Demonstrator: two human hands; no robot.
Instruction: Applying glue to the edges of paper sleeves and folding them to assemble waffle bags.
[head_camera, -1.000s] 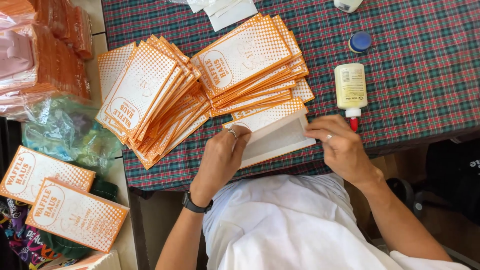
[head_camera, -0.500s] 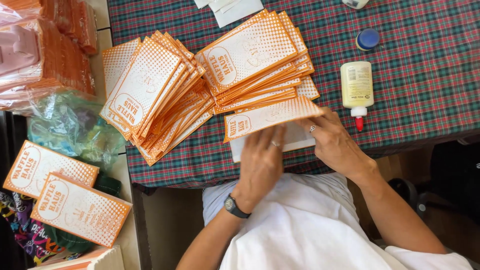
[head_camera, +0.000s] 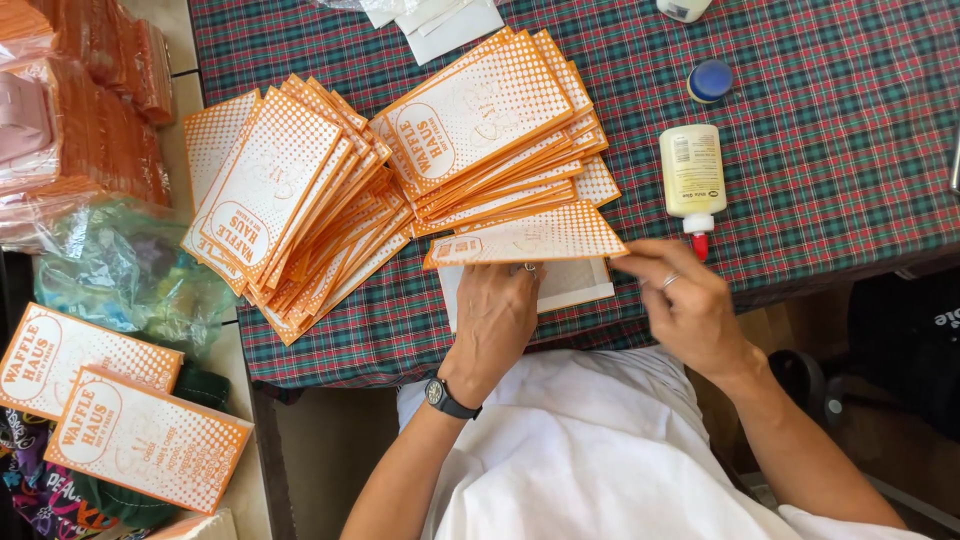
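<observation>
Head view, looking straight down. One orange dotted paper sleeve (head_camera: 525, 238) at the near edge of the plaid tablecloth (head_camera: 850, 150), long axis running left to right, far edge tilted up off the white inner panel (head_camera: 565, 285) beneath. Left hand (head_camera: 495, 315) just below it, palm down, fingers spread flat and pressing the near part of the sleeve and panel; nothing clamped. Right hand (head_camera: 685, 300) at the sleeve's right end, fingertips pinched together on that corner, ring visible. Right hand nearer the free end, left hand nearer the middle. Glue bottle (head_camera: 692, 180) lying flat just beyond the right hand, red nozzle toward it, not touching. Blue cap (head_camera: 710, 80) farther back. Two fanned stacks of finished sleeves (head_camera: 300, 200) beyond and left, well apart from both hands.
</observation>
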